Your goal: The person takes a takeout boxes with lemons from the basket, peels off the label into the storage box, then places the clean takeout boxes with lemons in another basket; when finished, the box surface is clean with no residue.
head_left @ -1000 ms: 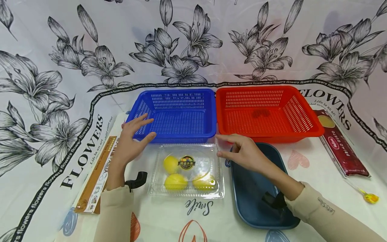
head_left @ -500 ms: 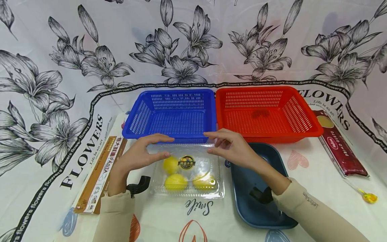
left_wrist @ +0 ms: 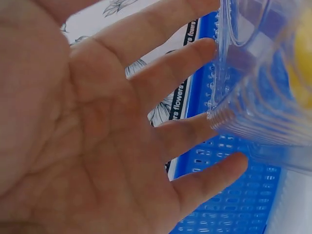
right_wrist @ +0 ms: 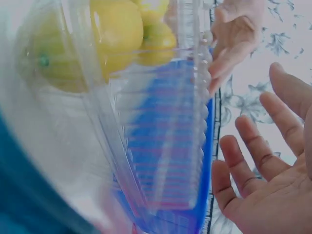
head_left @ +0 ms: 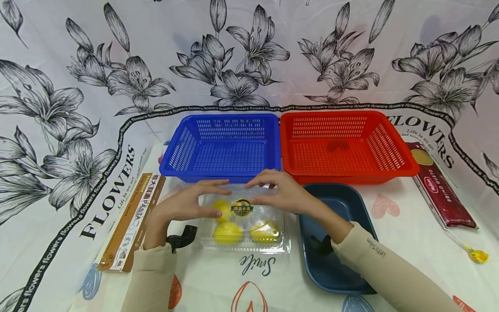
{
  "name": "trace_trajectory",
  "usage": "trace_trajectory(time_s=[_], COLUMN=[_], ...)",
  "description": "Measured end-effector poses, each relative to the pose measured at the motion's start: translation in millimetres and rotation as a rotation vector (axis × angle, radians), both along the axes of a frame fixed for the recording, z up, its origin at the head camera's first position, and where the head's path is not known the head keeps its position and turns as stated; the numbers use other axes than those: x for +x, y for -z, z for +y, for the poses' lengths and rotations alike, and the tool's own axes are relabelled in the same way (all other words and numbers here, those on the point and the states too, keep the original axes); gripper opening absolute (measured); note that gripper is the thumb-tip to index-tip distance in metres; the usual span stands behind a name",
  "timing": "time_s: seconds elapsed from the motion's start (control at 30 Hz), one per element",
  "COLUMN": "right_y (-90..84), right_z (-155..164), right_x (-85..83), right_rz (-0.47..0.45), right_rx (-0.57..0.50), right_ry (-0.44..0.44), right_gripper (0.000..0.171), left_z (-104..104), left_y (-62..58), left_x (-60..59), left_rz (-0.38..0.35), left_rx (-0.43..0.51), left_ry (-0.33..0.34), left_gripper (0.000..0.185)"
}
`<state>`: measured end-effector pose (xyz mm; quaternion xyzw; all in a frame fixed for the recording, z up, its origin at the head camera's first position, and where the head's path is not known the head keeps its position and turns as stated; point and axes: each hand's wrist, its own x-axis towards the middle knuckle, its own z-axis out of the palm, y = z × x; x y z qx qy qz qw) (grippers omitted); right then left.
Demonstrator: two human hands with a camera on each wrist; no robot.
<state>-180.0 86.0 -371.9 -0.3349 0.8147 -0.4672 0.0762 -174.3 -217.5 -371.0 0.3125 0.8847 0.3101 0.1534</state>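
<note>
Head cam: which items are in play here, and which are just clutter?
In play: clear lemon box; left hand and right hand, open over its lid.

Lying about: blue basket, red basket, dark tray, pasta box, red packet.

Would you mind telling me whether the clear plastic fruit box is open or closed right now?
Closed: the clear plastic box has its lid lying flat over the three yellow fruits, label on top.

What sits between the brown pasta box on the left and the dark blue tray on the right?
In the head view, the clear clamshell box of yellow lemons lies between the pasta box and the dark blue tray, with both hands over its far edge.
</note>
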Motion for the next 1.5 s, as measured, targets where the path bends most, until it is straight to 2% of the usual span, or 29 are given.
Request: trace_trajectory(time_s=[0.13,0.33,0.67,0.9,1.07,1.27,1.5], right_y=[5.5,10.2,14.8,15.7,14.2,16.5,19.7], right_z=[-9,-18,-22,-25,-25,-27,-31], right_x=[-4.7,-3.7,-3.9,-3.2,-1.4,-0.5,-1.8], right_rz=[-0.021,0.036,0.091,0.149,0.15,0.155,0.192], right_rx=[0.068,0.23,0.268,0.365,0.372,0.332,0.282], right_ry=[-0.035,-0.03,0.0,-0.008,-0.004,0.003,-0.06], right_gripper=[0.033,0.037,0.041,0.044,0.04,0.033,0.022], left_z=[0,3,2,0,0,-2,-5], left_y=[0.6,1.2,3.2,5.0,4.3,4.5,7.5], left_x=[-1.2,-2.0,-5.1,-7.3,-8.2,-7.4,-5.6], left_rz=[-0.009,-0.019,-0.018,-0.027,-0.038,-0.034,-0.028], left_rx=[-0.01,-0.014,-0.032,-0.018,-0.019,-0.02,-0.015], left_ry=[0.011,0.017,0.007,0.002,-0.001,-0.004,-0.018], left_gripper=[0.059,0.061,0.062,0.062,0.062,0.062,0.062])
